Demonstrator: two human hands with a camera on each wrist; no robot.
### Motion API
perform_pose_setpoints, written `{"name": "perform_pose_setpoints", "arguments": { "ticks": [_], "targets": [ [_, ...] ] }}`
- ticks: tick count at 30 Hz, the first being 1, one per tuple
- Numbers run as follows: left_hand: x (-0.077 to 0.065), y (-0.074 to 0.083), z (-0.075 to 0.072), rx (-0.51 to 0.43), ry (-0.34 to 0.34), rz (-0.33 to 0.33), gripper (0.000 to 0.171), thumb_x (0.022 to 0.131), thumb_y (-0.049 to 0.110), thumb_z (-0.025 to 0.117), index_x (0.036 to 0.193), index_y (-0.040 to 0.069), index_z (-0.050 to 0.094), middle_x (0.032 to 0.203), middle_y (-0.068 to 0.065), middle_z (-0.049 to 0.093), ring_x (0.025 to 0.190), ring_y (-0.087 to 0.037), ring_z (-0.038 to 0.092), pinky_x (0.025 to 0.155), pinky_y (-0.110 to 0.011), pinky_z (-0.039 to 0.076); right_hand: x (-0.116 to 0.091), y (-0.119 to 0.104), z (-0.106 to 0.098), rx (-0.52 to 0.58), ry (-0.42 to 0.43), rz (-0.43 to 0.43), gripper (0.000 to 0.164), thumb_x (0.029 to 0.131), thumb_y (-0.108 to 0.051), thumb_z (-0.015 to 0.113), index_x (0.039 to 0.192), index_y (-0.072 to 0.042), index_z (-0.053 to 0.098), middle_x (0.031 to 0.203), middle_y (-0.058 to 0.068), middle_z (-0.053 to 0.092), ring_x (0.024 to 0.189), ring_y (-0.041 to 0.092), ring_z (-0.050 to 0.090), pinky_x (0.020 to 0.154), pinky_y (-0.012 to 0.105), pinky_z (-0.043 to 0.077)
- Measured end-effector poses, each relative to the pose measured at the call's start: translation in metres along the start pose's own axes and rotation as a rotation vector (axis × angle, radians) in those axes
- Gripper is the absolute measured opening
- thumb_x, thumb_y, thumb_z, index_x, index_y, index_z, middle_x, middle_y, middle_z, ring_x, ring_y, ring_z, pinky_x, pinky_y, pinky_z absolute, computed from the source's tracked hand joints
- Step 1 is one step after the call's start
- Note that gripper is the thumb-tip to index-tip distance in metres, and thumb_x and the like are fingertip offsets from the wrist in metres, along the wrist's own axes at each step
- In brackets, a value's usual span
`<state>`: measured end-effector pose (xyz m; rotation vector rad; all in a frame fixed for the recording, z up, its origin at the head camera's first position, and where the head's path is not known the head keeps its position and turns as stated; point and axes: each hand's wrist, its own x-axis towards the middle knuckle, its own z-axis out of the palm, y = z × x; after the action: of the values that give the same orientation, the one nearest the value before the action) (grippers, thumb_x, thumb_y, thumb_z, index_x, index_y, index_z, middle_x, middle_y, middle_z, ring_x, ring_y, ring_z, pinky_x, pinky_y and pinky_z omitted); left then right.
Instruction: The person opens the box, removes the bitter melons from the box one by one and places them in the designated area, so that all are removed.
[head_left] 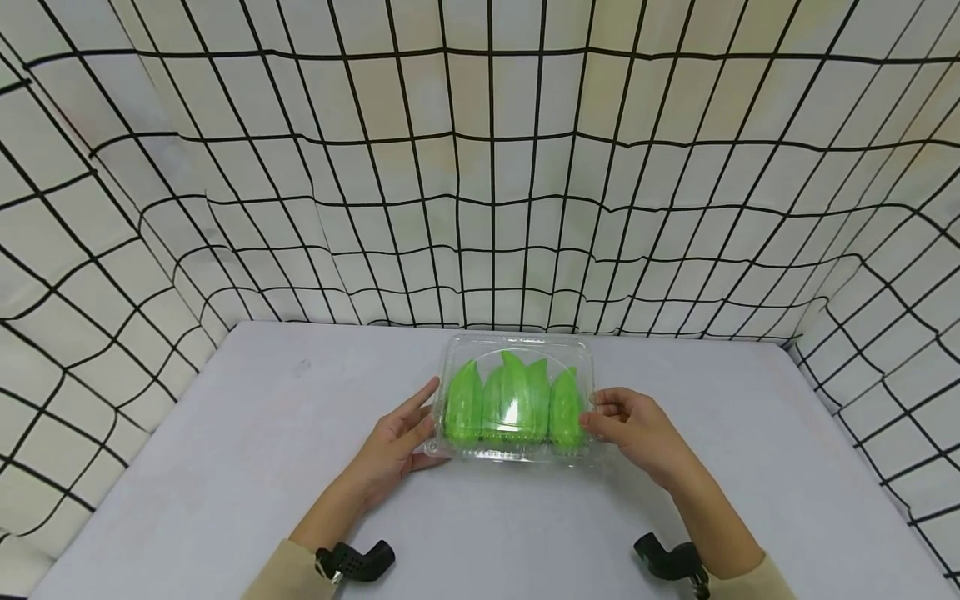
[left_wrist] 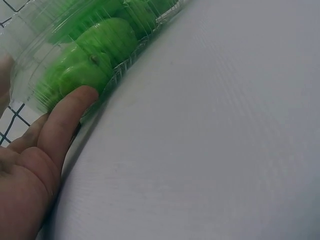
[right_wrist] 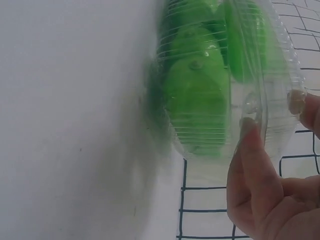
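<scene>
A clear plastic clamshell container [head_left: 517,454] is at the far middle of the table, its lid lying over several bright green, pointed pieces [head_left: 513,400] that look like fruit or vegetables. My left hand [head_left: 393,446] holds the container's left side, with one finger stretched along it. In the left wrist view, a fingertip [left_wrist: 89,94] presses the container's lower corner. On the opposite side, my right hand [head_left: 637,429] pinches the right edge between thumb and fingers. The right wrist view shows that pinch at the clear rim [right_wrist: 257,100], beside the green pieces.
A white-covered table [head_left: 300,417] spreads under both hands. Black grid netting [head_left: 491,200] over pale walls rises behind the table and along both sides. A black wrist camera [head_left: 360,560] sits on the left wrist, another black camera [head_left: 670,558] on the right.
</scene>
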<state>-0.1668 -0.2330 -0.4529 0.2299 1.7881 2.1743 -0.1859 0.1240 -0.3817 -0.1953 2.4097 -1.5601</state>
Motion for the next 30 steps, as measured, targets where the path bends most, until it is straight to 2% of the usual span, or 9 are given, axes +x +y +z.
{"name": "perform_pose_setpoints", "arguments": {
  "ticks": [7, 16, 19, 24, 27, 30],
  "targets": [
    [0.0, -0.0007, -0.0006, 0.004, 0.01, 0.016, 0.059, 0.107, 0.022, 0.045, 0.16, 0.03, 0.021, 0.158, -0.022, 0.029, 0.123, -0.027, 0.059, 0.095, -0.049, 0.054, -0.0013, -0.0024, -0.0011, 0.03, -0.053, -0.046, 0.052, 0.094, -0.022, 0.068, 0.13, 0.009, 0.049, 0.107, 0.016, 0.055, 0.091, 0.023, 0.06, 0.079, 0.037, 0.059],
    [-0.0037, -0.0005, 0.0013, -0.003, -0.034, 0.051, 0.056, 0.108, 0.021, 0.043, 0.159, 0.029, 0.024, 0.162, -0.016, 0.025, 0.124, -0.023, 0.059, 0.096, -0.05, 0.053, -0.0026, -0.0003, -0.0027, 0.12, -0.103, -0.037, 0.053, 0.095, -0.019, 0.067, 0.133, 0.011, 0.044, 0.107, 0.017, 0.05, 0.096, 0.026, 0.059, 0.083, 0.039, 0.06],
    [-0.0038, -0.0003, 0.0021, -0.008, -0.026, 0.047, 0.055, 0.108, 0.022, 0.044, 0.159, 0.028, 0.025, 0.162, -0.014, 0.026, 0.125, -0.022, 0.059, 0.096, -0.051, 0.053, -0.002, 0.0004, -0.003, 0.128, -0.102, -0.033, 0.055, 0.095, -0.018, 0.067, 0.135, 0.011, 0.043, 0.108, 0.017, 0.05, 0.097, 0.025, 0.059, 0.083, 0.037, 0.06],
    [-0.0035, 0.0011, 0.0041, -0.034, 0.012, 0.035, 0.055, 0.106, 0.022, 0.047, 0.158, 0.028, 0.029, 0.161, -0.01, 0.032, 0.124, -0.019, 0.06, 0.096, -0.051, 0.053, -0.0015, 0.0003, -0.0055, 0.09, -0.104, -0.02, 0.069, 0.086, -0.015, 0.077, 0.141, 0.008, 0.042, 0.118, 0.017, 0.051, 0.102, 0.024, 0.053, 0.079, 0.026, 0.055],
    [-0.0036, 0.0009, 0.0035, -0.04, 0.013, 0.04, 0.055, 0.107, 0.022, 0.046, 0.158, 0.027, 0.029, 0.161, -0.01, 0.032, 0.124, -0.019, 0.061, 0.096, -0.05, 0.053, -0.0021, -0.0001, -0.0076, 0.073, -0.122, -0.033, 0.077, 0.081, -0.013, 0.082, 0.142, 0.008, 0.041, 0.12, 0.018, 0.051, 0.104, 0.025, 0.051, 0.077, 0.025, 0.053],
    [-0.0033, 0.0007, 0.0028, -0.044, 0.004, 0.052, 0.055, 0.107, 0.022, 0.045, 0.159, 0.027, 0.028, 0.161, -0.01, 0.032, 0.125, -0.02, 0.06, 0.096, -0.051, 0.053, -0.0019, 0.0005, -0.0089, 0.059, -0.139, -0.068, 0.079, 0.08, -0.014, 0.082, 0.144, 0.009, 0.04, 0.12, 0.018, 0.051, 0.104, 0.026, 0.051, 0.076, 0.026, 0.053]
  ]
}}
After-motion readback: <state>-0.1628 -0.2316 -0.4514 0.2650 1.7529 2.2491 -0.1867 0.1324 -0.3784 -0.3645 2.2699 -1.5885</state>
